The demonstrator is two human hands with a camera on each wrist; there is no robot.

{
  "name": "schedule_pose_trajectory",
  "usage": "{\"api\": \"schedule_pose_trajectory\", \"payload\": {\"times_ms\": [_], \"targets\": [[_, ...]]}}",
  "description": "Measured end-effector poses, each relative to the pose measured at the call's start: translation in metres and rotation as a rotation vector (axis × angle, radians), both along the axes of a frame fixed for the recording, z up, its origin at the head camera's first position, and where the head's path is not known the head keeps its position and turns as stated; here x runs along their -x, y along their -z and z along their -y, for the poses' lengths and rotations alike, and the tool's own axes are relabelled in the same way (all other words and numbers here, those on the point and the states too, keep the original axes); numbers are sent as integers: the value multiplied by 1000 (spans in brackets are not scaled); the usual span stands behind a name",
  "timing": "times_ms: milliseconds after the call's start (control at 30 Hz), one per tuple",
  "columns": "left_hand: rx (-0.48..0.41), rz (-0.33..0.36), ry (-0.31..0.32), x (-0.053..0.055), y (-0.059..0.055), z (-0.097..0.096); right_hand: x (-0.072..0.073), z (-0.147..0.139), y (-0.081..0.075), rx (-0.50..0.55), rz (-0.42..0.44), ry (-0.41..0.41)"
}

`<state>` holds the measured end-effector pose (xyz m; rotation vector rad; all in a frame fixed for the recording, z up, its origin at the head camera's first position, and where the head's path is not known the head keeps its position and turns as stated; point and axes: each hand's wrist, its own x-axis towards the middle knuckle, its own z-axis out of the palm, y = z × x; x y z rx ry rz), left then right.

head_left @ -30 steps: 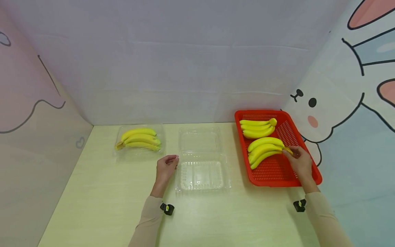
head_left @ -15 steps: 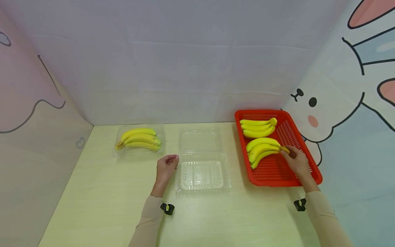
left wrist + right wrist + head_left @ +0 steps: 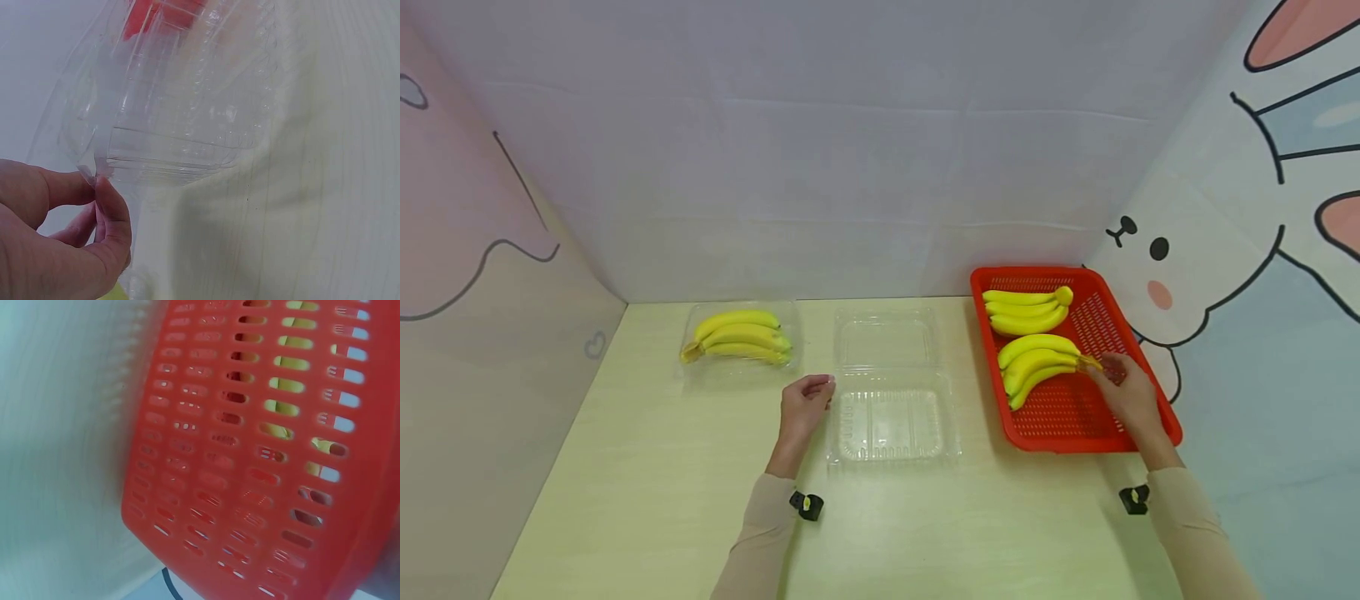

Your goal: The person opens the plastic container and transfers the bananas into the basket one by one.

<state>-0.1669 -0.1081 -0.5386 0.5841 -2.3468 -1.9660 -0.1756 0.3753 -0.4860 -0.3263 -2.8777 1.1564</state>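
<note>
My left hand [image 3: 803, 407] pinches the left edge of an opened clear plastic clamshell box [image 3: 891, 425]; thumb and fingertip meet on its film-like rim in the left wrist view [image 3: 100, 215]. Over the red basket, my right hand [image 3: 1129, 396] has thumb and fingers at the stem of a bunch of bananas [image 3: 1037, 367], lightly holding it. These bananas lie in the basket, tips to the left. The right wrist view shows only the basket's slotted side, with yellow through the slots; the hand's grip is hidden there.
The red basket [image 3: 1056, 443] stands at the right, with another banana bunch [image 3: 1026, 312] at its back. At the left, a clear box [image 3: 793, 321] holds a bunch of bananas [image 3: 741, 337]. Printed cloth walls border the pale table [image 3: 925, 533].
The bananas at my right hand shifted slightly left, then stayed still. My right hand first moved left with them, then slid slightly right toward the stem's end. My left hand has not moved.
</note>
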Motion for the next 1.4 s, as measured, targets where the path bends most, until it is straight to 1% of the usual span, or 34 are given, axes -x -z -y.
{"api": "schedule_pose_trajectory", "payload": {"times_ms": [233, 333, 533, 733, 867, 1067, 1400], "targets": [[-3, -7, 3, -1, -1, 1, -4, 3, -5, -20, -50, -5], [1, -4, 4, -2, -1, 2, -5, 6, -6, -48, -67, -6], [-2, 1, 6, -2, -2, 2, -6, 10, -7, -59, -77, 8], [6, 6, 7, -1, -1, 1, -9, 16, -13, -62, -88, 1], [19, 17, 11, -1, 0, 1, -11, 22, -17, -72, -109, -26], [21, 31, 11, -1, -1, 1, -15, 27, -19, -84, -132, -71], [16, 21, 10, 0, -1, 0, -20, 35, -26, -87, -141, -159]]}}
